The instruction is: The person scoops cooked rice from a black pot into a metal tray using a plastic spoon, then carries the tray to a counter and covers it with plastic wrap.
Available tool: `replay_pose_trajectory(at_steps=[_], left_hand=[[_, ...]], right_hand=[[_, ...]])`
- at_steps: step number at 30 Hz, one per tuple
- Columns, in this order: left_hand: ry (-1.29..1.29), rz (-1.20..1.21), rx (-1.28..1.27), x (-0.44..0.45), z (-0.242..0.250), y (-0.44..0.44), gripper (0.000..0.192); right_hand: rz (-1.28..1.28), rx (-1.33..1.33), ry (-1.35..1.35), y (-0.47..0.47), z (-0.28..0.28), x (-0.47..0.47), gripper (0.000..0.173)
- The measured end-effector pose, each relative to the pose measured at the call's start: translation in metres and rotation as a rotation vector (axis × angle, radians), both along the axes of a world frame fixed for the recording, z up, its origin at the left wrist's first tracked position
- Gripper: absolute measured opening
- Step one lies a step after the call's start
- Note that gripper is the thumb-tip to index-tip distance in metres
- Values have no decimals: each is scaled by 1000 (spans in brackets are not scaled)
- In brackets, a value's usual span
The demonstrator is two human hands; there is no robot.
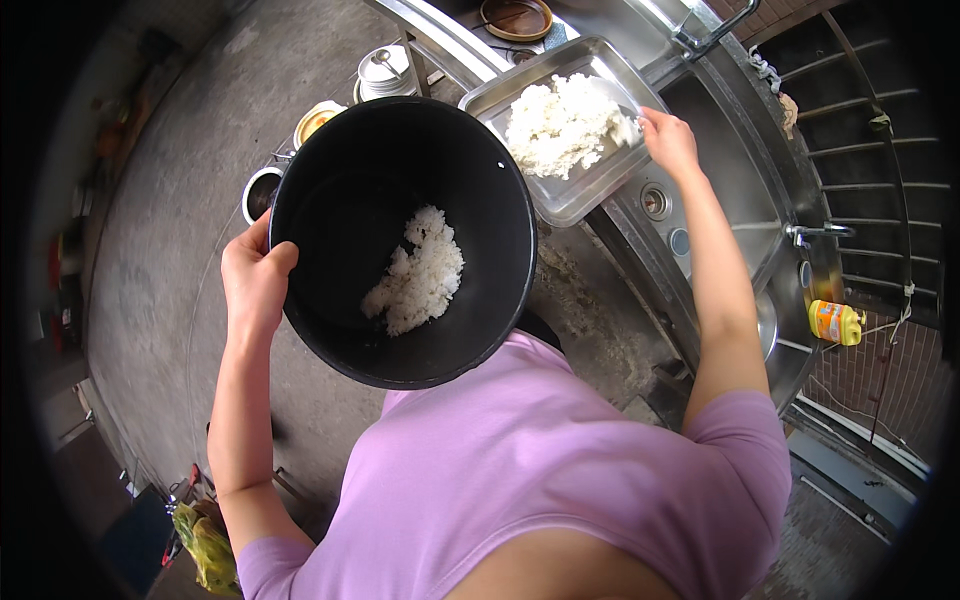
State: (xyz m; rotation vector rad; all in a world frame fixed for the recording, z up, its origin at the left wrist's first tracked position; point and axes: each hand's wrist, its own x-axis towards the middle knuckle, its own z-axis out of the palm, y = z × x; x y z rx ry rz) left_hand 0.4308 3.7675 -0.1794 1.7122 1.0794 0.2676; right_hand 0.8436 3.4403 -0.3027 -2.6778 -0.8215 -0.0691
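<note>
My left hand (259,274) grips the rim of a large black pot (337,187), thumb over the edge. The pot is tipped so that I see inside, where a clump of cooked white rice (424,277) lies on the bottom. Beyond it to the right, a rectangular stainless steel tray (562,202) holds a bigger heap of white rice (559,124). My right hand (669,142) has its fingers curled at the tray's right rim, beside the heap. A whitish blur meets its fingertips; whether that is rice or a utensil is unclear.
A stainless steel sink (720,142) with faucets (817,231) runs along the right. On its far ledge sits a yellow jug (836,322). Stacked white plates (386,71) with a spoon, a bowl (315,124) and a white-rimmed pot (262,195) stand behind the black pot.
</note>
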Motion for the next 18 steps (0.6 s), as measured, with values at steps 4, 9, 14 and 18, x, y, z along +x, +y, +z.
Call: replay_pose_trajectory(at_steps=[4, 9, 14, 18], left_hand=[[6, -1, 2, -1, 5, 0, 54], [8, -17, 33, -9, 2, 7, 51], [-29, -9, 3, -24, 0, 12, 50], [-26, -12, 26, -33, 1, 13, 50]], right_hand=[[-63, -44, -144, 11, 20, -16, 30], [137, 360, 222, 33, 51, -90, 26], [658, 89, -146, 70, 39, -163, 21], [541, -258, -107, 75, 40, -215, 24]])
